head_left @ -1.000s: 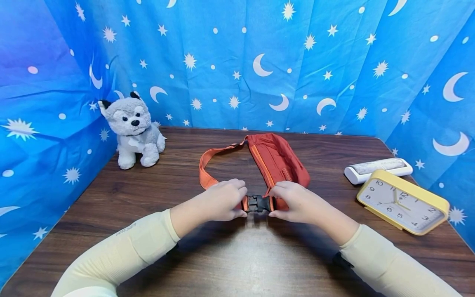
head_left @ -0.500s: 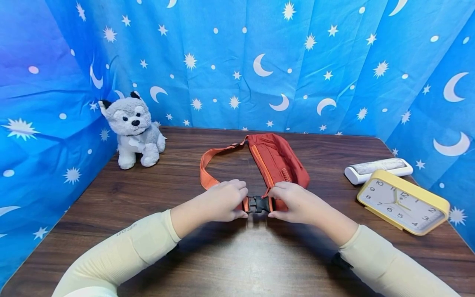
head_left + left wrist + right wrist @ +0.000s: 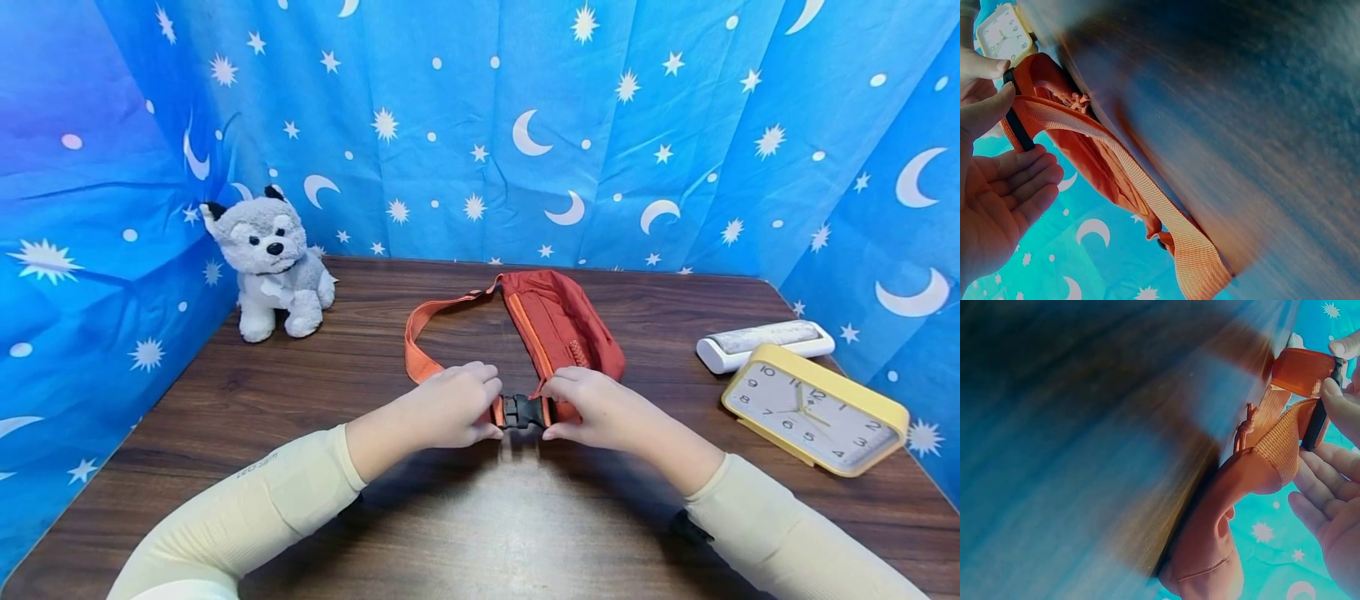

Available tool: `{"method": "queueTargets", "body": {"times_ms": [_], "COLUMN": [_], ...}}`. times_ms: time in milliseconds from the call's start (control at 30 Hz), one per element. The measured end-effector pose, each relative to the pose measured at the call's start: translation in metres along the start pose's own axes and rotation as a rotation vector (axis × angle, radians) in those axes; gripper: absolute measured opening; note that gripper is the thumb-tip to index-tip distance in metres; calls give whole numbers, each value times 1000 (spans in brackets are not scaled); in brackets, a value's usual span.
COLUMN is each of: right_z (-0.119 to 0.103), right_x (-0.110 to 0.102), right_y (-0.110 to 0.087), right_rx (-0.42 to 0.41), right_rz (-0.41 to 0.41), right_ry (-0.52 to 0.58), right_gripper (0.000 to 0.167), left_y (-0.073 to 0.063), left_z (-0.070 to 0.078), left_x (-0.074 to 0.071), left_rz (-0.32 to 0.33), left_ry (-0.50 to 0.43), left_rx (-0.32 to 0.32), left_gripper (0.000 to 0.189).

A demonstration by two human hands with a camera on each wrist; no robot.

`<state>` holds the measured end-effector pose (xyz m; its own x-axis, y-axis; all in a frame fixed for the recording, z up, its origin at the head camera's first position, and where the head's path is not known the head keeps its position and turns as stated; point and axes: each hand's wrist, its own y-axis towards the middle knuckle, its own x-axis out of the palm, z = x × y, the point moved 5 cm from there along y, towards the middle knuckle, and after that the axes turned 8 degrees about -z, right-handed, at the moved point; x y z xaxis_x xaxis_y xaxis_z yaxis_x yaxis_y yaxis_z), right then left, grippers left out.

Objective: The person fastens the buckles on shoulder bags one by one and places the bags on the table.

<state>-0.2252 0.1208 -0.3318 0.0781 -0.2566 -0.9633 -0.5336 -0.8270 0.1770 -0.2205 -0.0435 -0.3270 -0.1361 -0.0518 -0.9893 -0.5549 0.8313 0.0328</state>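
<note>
A rust-red waist bag [image 3: 564, 321] lies on the wooden table, its orange strap [image 3: 417, 329] looping out to the left. At the near side of the loop is a black side-release buckle [image 3: 524, 412], its two halves meeting between the hands. My left hand [image 3: 456, 405] pinches the buckle's left end with thumb and fingers. The right hand [image 3: 600, 410] pinches the opposite end, next to the bag. From the left wrist, the thumb lies on one edge of the black buckle [image 3: 1019, 128] and the fingertips on the other. The right wrist view shows a similar pinch on the buckle [image 3: 1316, 425].
A grey and white plush dog [image 3: 273, 267] sits at the back left of the table. On the right, a yellow-framed clock [image 3: 813, 412] leans back against a white oblong case [image 3: 765, 343]. Blue star-and-moon curtains [image 3: 465, 125] stand around the table [image 3: 360, 533].
Both hands hold almost still on the buckle. The bag, dog and clock stay where they were.
</note>
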Motion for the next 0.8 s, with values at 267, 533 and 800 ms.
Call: {"method": "queueTargets", "body": {"times_ms": [267, 533, 800], "right_z": [0, -1, 0], "right_x": [-1, -2, -3], "right_y": [0, 1, 0], "right_rx": [-19, -21, -30], "right_rz": [5, 11, 21], "right_ry": [5, 2, 7], "right_gripper": [41, 41, 39], "left_y": [0, 1, 0], "left_z": [-1, -1, 0], "left_x": [0, 0, -1], "left_rz": [10, 25, 49], "left_ry": [9, 9, 7], "left_rx": [7, 19, 34], "left_gripper": [37, 38, 37]}}
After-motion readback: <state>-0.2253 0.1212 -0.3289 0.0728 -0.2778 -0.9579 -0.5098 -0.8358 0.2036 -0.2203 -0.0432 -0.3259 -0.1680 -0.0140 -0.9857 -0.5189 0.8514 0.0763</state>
